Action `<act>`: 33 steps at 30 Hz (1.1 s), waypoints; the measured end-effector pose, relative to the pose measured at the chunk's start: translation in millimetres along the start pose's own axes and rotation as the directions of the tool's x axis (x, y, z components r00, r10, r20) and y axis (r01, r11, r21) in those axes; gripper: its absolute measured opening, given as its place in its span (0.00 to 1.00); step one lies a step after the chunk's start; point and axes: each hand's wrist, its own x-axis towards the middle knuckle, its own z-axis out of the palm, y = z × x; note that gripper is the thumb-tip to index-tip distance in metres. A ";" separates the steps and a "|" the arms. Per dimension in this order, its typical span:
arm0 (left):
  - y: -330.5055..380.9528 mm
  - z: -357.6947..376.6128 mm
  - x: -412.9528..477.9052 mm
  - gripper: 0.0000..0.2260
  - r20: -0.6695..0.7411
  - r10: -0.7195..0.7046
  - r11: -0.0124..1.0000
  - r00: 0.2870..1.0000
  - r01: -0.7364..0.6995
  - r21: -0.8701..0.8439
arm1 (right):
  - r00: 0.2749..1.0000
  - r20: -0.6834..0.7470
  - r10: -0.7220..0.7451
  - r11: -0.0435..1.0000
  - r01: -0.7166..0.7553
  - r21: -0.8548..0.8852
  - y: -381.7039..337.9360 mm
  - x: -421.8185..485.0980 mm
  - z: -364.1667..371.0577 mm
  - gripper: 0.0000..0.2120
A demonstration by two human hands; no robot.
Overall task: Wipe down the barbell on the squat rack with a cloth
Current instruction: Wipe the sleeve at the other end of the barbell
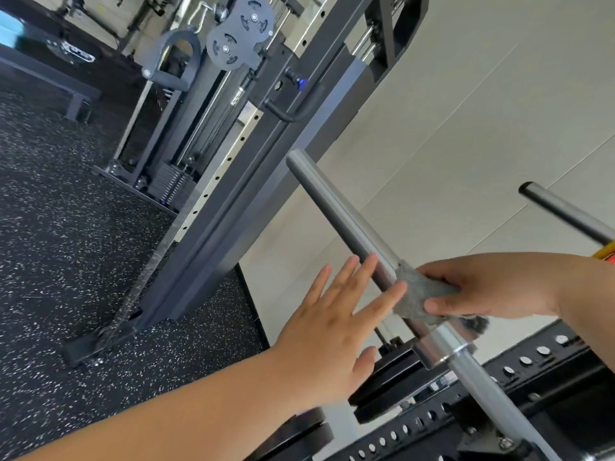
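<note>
The barbell (336, 207) runs diagonally from upper middle to lower right, its grey sleeve bare and its silver collar resting by the black squat rack (519, 367). My right hand (492, 287) grips a grey cloth (422, 296) wrapped around the sleeve, just above the collar. My left hand (332, 324) is flat with spread, straight fingers, its fingertips over the sleeve right beside the cloth; whether they touch the bar is unclear.
A grey cable machine (239, 134) with pulleys and a weight stack stands behind on the speckled rubber floor (66, 247). A second bar end (562, 207) pokes in at the right. A bench (50, 74) sits far left. White wall (466, 111) lies behind the barbell.
</note>
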 end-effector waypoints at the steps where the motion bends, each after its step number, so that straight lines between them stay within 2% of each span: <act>1: -1.7 -1.6 3.0 0.43 0.006 -0.035 0.999 0.999 0.035 -0.029 | 1.000 -0.002 0.017 1.000 -0.017 -0.008 -4.2 4.2 0.2 0.12; 5: -14.6 -4.2 11.1 0.44 -0.031 -0.190 0.972 0.981 0.184 -0.144 | 0.994 -0.105 0.009 0.998 -0.015 -0.061 -22.2 44.5 -5.9 0.19; 8: -21.0 0.5 9.0 0.45 -0.038 -0.270 0.948 0.962 0.258 -0.188 | 0.991 -0.128 -0.034 0.999 0.029 -0.046 -30.9 71.4 -14.9 0.23; 10: -19.9 6.7 5.0 0.44 -0.012 -0.286 0.944 0.958 0.280 -0.176 | 0.982 -0.163 -0.098 0.995 0.099 -0.002 -38.6 82.7 -20.0 0.22; 12: -15.6 13.5 1.1 0.40 -0.016 -0.266 0.951 0.964 0.260 -0.168 | 0.940 -0.309 -0.145 0.987 0.161 0.028 -48.2 92.5 -21.6 0.19; 14: -9.9 18.8 -2.4 0.34 -0.045 -0.205 0.963 0.978 0.193 -0.189 | 0.896 -0.430 -0.110 0.981 0.166 0.096 -48.0 103.1 -19.4 0.17; 16: -5.2 23.0 -5.5 0.34 -0.037 -0.113 0.978 0.993 0.105 -0.180 | 0.908 -0.411 -0.081 0.980 0.149 0.135 -38.9 106.6 -14.6 0.22; 19: -5.0 23.8 -7.2 0.41 0.053 -0.021 0.993 0.998 0.027 -0.117 | 0.975 -0.214 -0.065 0.982 0.101 0.162 -27.2 76.9 -12.5 0.32; 21: -10.5 24.5 -7.2 0.42 0.109 -0.010 0.996 0.994 0.019 -0.087 | 0.987 -0.093 -0.131 0.979 0.143 0.143 -19.6 51.0 -11.3 0.31; 23: -16.8 27.2 -6.2 0.40 0.110 -0.003 0.998 0.994 0.010 -0.069 | 0.986 -0.031 -0.164 0.982 0.167 0.089 -17.3 31.8 -7.3 0.30; 25: -20.5 33.0 -5.2 0.38 0.066 0.011 0.998 0.998 -0.007 -0.057 | 0.989 -0.047 -0.141 0.988 0.144 0.060 -17.2 28.7 -4.7 0.30; 27: -19.7 39.2 -2.6 0.40 0.036 0.013 0.998 0.999 -0.011 -0.064 | 0.983 -0.122 -0.136 0.987 0.145 0.065 -17.7 42.5 -1.7 0.29; 30: -14.8 40.4 4.6 0.42 -0.014 -0.001 0.992 1.000 -0.001 -0.129 | 0.956 -0.249 -0.153 0.988 0.154 -0.013 -23.8 81.8 -2.1 0.28; 32: -12.3 33.5 13.8 0.42 -0.053 -0.004 0.985 0.999 -0.005 -0.171 | 0.948 -0.285 -0.143 0.989 0.126 -0.078 -32.6 109.0 -12.9 0.28; 33: -11.3 28.2 19.5 0.42 -0.069 -0.006 0.981 0.998 -0.007 -0.192 | 0.943 -0.310 -0.122 0.992 0.111 -0.051 -38.2 119.5 -21.2 0.29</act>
